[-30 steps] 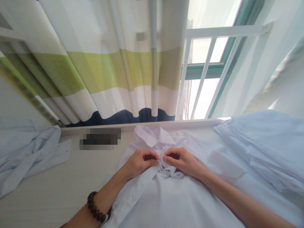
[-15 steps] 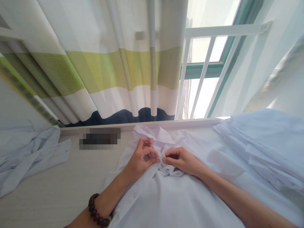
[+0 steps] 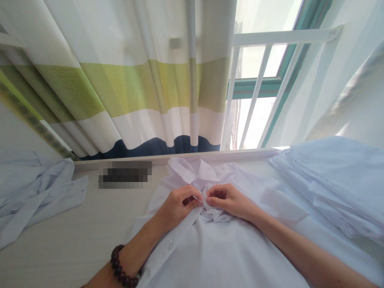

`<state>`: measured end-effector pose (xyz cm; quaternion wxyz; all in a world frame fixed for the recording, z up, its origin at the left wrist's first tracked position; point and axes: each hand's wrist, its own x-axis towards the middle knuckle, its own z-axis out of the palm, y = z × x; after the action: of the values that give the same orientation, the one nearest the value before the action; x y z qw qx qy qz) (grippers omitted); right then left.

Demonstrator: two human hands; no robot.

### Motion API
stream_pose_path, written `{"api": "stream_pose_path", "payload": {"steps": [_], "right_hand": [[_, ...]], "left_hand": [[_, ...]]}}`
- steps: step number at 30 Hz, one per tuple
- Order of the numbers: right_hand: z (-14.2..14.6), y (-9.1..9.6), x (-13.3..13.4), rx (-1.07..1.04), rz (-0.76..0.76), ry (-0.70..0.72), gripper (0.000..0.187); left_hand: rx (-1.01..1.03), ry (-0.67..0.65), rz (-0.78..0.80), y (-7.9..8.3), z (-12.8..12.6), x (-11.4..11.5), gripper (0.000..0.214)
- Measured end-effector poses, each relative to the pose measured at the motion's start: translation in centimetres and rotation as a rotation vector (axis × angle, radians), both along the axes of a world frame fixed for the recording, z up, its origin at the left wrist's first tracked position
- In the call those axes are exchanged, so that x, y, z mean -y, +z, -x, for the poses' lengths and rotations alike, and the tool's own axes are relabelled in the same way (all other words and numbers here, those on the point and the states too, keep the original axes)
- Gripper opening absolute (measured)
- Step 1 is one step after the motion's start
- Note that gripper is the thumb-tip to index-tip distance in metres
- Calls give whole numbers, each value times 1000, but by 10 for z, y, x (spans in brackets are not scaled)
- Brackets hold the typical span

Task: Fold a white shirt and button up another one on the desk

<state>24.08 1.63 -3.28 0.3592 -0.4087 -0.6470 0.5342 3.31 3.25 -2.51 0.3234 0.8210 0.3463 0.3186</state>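
Note:
A white shirt (image 3: 234, 244) lies spread in front of me, its collar (image 3: 192, 170) toward the window and a button placket with buttons running down the left. My left hand (image 3: 183, 202) pinches the shirt's front edge between thumb and fingers, just below the collar. Close beside it, my right hand (image 3: 229, 200) pinches the bunched cloth from the other side. The fingertips of both hands almost meet. Whether a button lies between them is too small to make out. A dark beaded bracelet (image 3: 121, 266) circles my left wrist.
Folded white garments (image 3: 336, 184) are stacked at the right. A loose pale garment (image 3: 39, 196) lies at the left. A blurred dark object (image 3: 127, 174) rests near the back ledge (image 3: 159, 157). Behind are a striped curtain (image 3: 129, 88) and white window bars (image 3: 255, 96).
My left hand's raised fingers have folded down and come together at the cloth. The right hand has hardly moved, still pinching the shirt.

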Motion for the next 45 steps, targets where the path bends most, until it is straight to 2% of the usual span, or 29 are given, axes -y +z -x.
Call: {"api": "stream_pose_path", "payload": {"steps": [8, 14, 20, 27, 38, 45], "right_hand": [[0, 2, 1, -64, 45, 6, 18], [0, 3, 1, 2, -20, -31, 10], [1, 2, 1, 9, -24, -20, 9], [1, 3, 2, -5, -21, 3, 9], [0, -2, 1, 54, -39, 7, 11], [0, 1, 1, 18, 19, 11, 11]], "left_hand": [[-55, 54, 62, 1, -1, 2, 10], [-67, 69, 74, 1, 0, 1, 11], [-40, 56, 127, -1, 1, -1, 14], [-6, 0, 80, 1, 0, -1, 7], [-7, 10, 174, 1, 1, -4, 11], [-20, 18, 162, 2, -1, -2, 11]]}}
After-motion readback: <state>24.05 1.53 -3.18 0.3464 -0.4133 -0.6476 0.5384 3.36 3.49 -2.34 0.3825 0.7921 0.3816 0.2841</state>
